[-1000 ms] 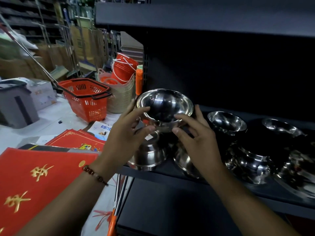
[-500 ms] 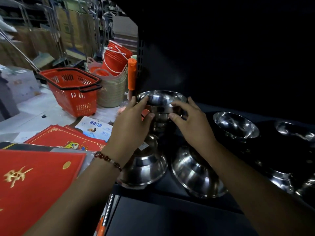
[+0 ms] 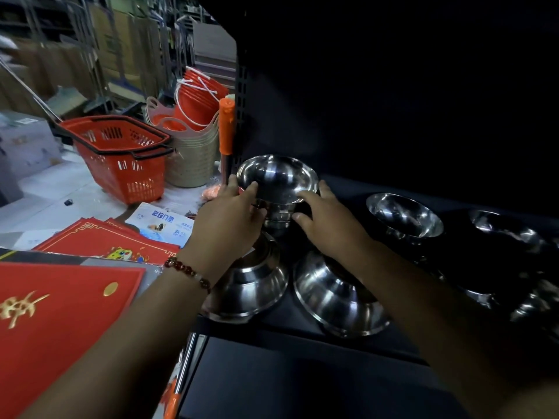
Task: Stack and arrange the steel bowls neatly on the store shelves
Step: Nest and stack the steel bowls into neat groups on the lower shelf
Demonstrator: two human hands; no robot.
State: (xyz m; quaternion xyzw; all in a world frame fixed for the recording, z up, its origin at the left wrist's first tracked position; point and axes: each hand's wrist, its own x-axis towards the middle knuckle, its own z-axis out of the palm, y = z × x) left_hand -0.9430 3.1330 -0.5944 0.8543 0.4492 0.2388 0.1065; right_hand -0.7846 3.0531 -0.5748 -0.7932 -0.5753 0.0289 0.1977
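Note:
A stack of steel bowls [image 3: 276,182] stands upright at the back left of the dark shelf [image 3: 302,334]. My left hand [image 3: 230,219] grips its left side, thumb on the top bowl's rim. My right hand [image 3: 328,219] holds its right side with curled fingers. In front, two upturned steel bowls lie rim down: one [image 3: 251,285] partly under my left wrist, the other [image 3: 335,297] under my right forearm. Another upright bowl stack [image 3: 403,216] stands to the right, and a further one [image 3: 502,228] sits in shadow.
More steel bowls [image 3: 532,300] lie dim at the shelf's right end. Left of the shelf are red mats [image 3: 60,322], a red shopping basket [image 3: 121,158], beige tubs with red buckets [image 3: 193,131] and an orange-handled tool [image 3: 227,128]. A mop pole [image 3: 184,367] leans by the shelf's front left corner.
Both hands have lowered the top bowl onto the stack and pushed it back on the shelf. The view has dropped closer to the shelf.

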